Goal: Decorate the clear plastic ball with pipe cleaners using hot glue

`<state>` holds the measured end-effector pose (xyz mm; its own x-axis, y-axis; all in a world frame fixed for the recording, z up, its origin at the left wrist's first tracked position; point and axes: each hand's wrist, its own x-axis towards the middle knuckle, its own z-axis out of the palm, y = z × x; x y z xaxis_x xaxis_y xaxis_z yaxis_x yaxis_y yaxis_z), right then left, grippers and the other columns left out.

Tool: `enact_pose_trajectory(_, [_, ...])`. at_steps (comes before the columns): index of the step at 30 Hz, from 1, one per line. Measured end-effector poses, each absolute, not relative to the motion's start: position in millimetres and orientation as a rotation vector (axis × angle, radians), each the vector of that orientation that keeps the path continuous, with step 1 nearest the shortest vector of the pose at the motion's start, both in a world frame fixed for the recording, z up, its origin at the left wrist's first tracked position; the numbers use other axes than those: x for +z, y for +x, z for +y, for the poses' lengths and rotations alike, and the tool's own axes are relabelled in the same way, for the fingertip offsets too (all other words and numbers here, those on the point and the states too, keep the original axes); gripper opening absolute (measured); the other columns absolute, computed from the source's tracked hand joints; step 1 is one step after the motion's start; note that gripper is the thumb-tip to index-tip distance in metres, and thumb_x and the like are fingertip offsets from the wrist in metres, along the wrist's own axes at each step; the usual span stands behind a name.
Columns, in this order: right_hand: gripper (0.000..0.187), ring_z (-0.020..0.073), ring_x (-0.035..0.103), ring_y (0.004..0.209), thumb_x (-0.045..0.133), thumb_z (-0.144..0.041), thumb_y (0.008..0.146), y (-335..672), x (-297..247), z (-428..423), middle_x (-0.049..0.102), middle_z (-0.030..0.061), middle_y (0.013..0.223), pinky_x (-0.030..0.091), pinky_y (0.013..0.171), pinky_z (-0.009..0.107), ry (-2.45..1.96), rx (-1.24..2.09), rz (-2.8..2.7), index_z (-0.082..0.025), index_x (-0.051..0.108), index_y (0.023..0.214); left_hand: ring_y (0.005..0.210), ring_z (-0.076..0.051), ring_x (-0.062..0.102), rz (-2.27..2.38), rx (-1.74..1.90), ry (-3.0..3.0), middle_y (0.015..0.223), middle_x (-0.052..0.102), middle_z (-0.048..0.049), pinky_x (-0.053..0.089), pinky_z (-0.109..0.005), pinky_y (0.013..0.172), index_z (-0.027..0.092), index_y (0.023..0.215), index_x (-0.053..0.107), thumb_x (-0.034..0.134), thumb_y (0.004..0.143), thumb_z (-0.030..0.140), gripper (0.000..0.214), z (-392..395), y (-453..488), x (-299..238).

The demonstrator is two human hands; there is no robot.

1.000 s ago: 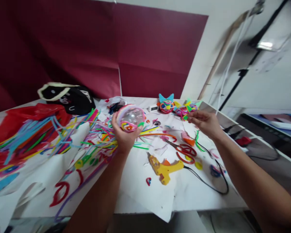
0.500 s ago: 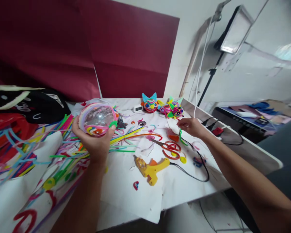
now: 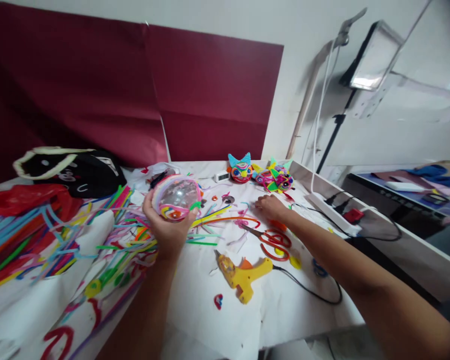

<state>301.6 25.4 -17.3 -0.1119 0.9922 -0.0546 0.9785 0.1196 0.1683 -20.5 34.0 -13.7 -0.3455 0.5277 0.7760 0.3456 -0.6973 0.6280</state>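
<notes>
My left hand (image 3: 168, 230) is wrapped round a clear plastic ball (image 3: 182, 192) banded with pink, white and other coloured pipe cleaners; a green piece shows by the thumb. Low over the table, beyond the scissors, is my right hand (image 3: 270, 207), its fingers curled down and together among small scraps. Whatever they may hold is hidden. Orange-handled scissors (image 3: 275, 241) lie nearer me than that hand. In front of them rests a yellow hot glue gun (image 3: 243, 275), its nozzle pointing up and left.
Loose pipe cleaners (image 3: 135, 235) cover the left side, beside a red bag (image 3: 33, 200) and a black bag (image 3: 78, 172). Two finished pipe-cleaner figures (image 3: 242, 170) stand at the back near a small white display (image 3: 221, 176). A power strip (image 3: 333, 214) runs along the right edge.
My right hand has moved left and down, towards the scraps in the middle. My left hand still holds the ball. The view has shifted, so the scene sits further right and lower.
</notes>
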Motion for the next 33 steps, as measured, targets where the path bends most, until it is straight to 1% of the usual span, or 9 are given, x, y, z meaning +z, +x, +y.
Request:
enact_pose_trajectory(3, [0.035,0.0236,0.067,0.109,0.064,-0.036,0.099,295,-22,29,0.065,0.0099,0.128,0.058,0.092,0.045,1.916,0.211,2.228,-0.017,0.062,0.128,0.134,-0.034,0.052,1.121,2.158,1.723,0.142,0.051,-0.0175,0.04,-0.049,0.117,0.017,0.141,0.042,0.088,0.057,0.029,0.097,33,-19,-17])
enact_pose_trajectory(9, [0.028,0.0219,0.068,0.103,0.064,-0.035,0.099,294,-17,33,0.069,0.0092,0.119,0.057,0.091,0.043,1.965,0.355,2.283,-0.015,0.066,0.119,0.132,-0.033,0.056,1.06,1.998,1.719,0.14,0.054,-0.0149,0.047,-0.046,0.112,0.022,0.142,0.042,0.087,0.06,0.027,0.094,31,-18,-23])
enact_pose_trajectory(12, [0.015,0.0219,0.072,0.089,0.059,-0.018,0.097,301,-2,30,0.075,0.0137,0.099,0.054,0.082,0.035,2.093,0.417,2.338,-0.009,0.068,0.106,0.132,-0.033,0.056,0.997,1.928,1.699,0.141,0.053,-0.0157,0.047,-0.046,0.111,0.023,0.144,0.04,0.086,0.061,0.026,0.095,29,-17,-24])
enact_pose_trajectory(15, [0.02,0.0236,0.073,0.078,0.051,-0.01,0.093,310,17,24,0.077,0.0164,0.089,0.049,0.069,0.03,2.24,0.478,2.443,-0.008,0.066,0.106,0.135,-0.034,0.054,1.003,1.872,1.723,0.142,0.053,-0.0165,0.046,-0.048,0.112,0.023,0.145,0.039,0.088,0.059,0.026,0.099,28,-14,-27])
enact_pose_trajectory(17, [0.022,0.023,0.073,0.078,0.048,-0.012,0.094,313,28,18,0.078,0.0146,0.092,0.05,0.068,0.029,2.297,0.514,2.57,-0.01,0.065,0.108,0.136,-0.036,0.052,1.022,1.849,1.751,0.144,0.051,-0.0182,0.044,-0.051,0.114,0.021,0.146,0.038,0.09,0.057,0.025,0.103,28,-12,-30])
enact_pose_trajectory(21, [0.02,0.0203,0.074,0.084,0.047,-0.02,0.098,310,45,1,0.078,0.0102,0.098,0.055,0.075,0.029,2.301,0.585,2.862,-0.017,0.065,0.106,0.135,-0.038,0.053,1.024,1.816,1.799,0.144,0.051,-0.0204,0.042,-0.056,0.115,0.019,0.147,0.037,0.09,0.057,0.026,0.104,30,-9,-35])
enact_pose_trajectory(24, [0.02,0.0206,0.075,0.088,0.048,-0.027,0.099,299,49,-14,0.079,0.0087,0.101,0.056,0.077,0.03,2.26,0.64,3.025,-0.021,0.067,0.104,0.135,-0.038,0.053,1.035,1.81,1.855,0.142,0.053,-0.0203,0.043,-0.056,0.113,0.019,0.147,0.037,0.089,0.058,0.028,0.103,30,-7,-37])
enact_pose_trajectory(29, [0.021,0.0209,0.075,0.084,0.05,-0.028,0.1,278,47,-31,0.079,0.0067,0.092,0.057,0.077,0.032,2.075,0.806,3.361,-0.024,0.07,0.1,0.133,-0.037,0.055,1.088,1.835,1.978,0.142,0.054,-0.0192,0.047,-0.052,0.111,0.019,0.146,0.038,0.09,0.056,0.027,0.104,28,-5,-37])
enact_pose_trajectory(33, [0.024,0.0222,0.075,0.083,0.049,-0.028,0.102,281,41,-30,0.079,0.0087,0.094,0.057,0.075,0.033,2.096,0.966,3.288,-0.023,0.072,0.104,0.132,-0.038,0.056,1.093,1.869,2.105,0.141,0.054,-0.0193,0.048,-0.053,0.11,0.019,0.145,0.037,0.089,0.055,0.024,0.104,28,-3,-37])
